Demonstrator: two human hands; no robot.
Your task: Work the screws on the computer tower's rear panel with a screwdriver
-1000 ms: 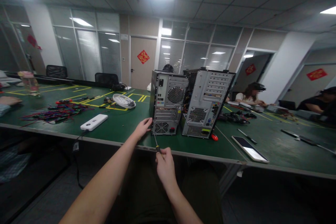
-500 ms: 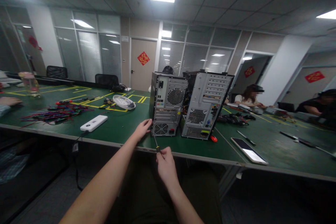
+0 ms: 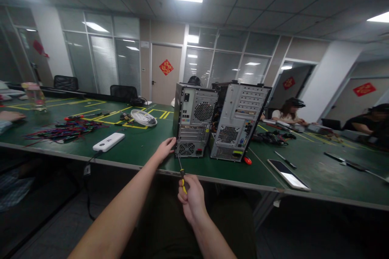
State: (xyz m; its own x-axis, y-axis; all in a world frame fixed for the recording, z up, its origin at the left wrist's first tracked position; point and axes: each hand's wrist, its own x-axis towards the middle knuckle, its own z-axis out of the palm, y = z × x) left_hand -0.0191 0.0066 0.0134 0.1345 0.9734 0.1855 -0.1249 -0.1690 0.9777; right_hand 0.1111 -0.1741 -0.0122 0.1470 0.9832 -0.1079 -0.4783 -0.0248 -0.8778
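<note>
Computer tower (image 3: 196, 121), the nearer of two to the left hand (image 3: 165, 148): upright on the green table (image 3: 331, 178), rear panel facing the hands, ahead of the right hand (image 3: 193, 194).

Progress: the screwdriver (image 3: 182, 174) reaches the lower left corner of the rear panel; the contact is too small to confirm a screw there. Vent, fan grille and slot covers are in place. Work at this corner appears under way, not finished; the number of fasteners left cannot be told.

Right hand: fingers curled around the black-and-yellow handle. Left hand: fingers partly extended against the tower's left edge, gripping nothing visible; probable function, steadying.

Edges: the table's front edge passes beneath the left forearm and the screwdriver handle. The right hand is on the near side of this edge, with room below and to its right for turning the wrist. The table strip between tower and edge is narrow; the screwdriver spans it.

Surroundings: a second tower (image 3: 229, 107) stands beside the first, ahead and to the right of the right hand, limiting movement that way. Left of the left hand, bare table extends to a white power bank (image 3: 114, 141); a wire bundle (image 3: 67, 130) lies beyond. A phone (image 3: 288, 174) lies well right of the right hand.
</note>
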